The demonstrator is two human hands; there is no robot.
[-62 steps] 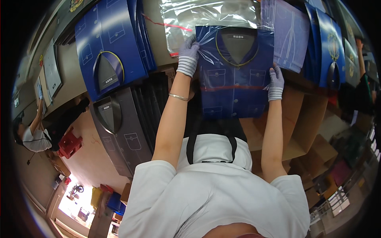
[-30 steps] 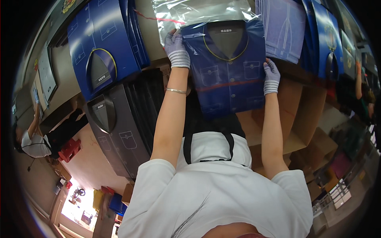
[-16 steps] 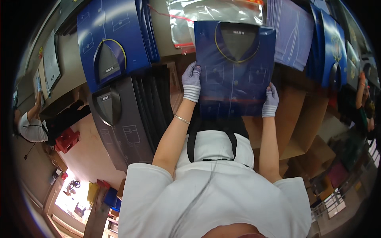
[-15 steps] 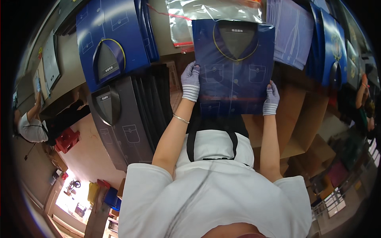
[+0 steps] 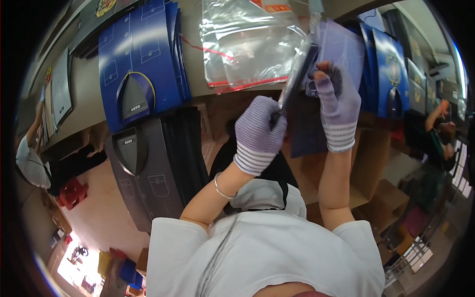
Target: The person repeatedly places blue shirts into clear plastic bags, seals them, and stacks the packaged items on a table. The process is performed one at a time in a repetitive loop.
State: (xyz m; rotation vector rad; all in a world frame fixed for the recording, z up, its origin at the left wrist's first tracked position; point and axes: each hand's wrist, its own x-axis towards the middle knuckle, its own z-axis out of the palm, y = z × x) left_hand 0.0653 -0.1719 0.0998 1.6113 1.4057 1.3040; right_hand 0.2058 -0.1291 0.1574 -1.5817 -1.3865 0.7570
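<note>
A dark blue shirt-print folder in a clear plastic bag [image 5: 298, 74] is turned nearly edge-on in front of me, its printed face mostly hidden. My left hand [image 5: 261, 127], in a lilac striped glove, is closed round its near edge. On the other side, my right hand [image 5: 340, 106] has its fingers curled in a pinch beside the bag; bare fingertips show, and what they hold is hidden. Beyond the folder lie clear plastic bags with red edges [image 5: 242, 49]. A pale lilac stack of printed folders [image 5: 341, 47] lies behind my right hand.
Blue shirt-print folders [image 5: 133, 49] stand at the left, with a row of dark grey ones [image 5: 148, 183] nearer me. More blue folders [image 5: 391, 64] are at the right. Cardboard boxes [image 5: 371, 163] stand below the table there. One person [image 5: 34, 158] works at far left, another [image 5: 438, 128] at far right.
The bagged folder has turned from face-up to nearly edge-on. My left hand moved from its left side to its near edge; my right hand let go of the right side and curled its fingers.
</note>
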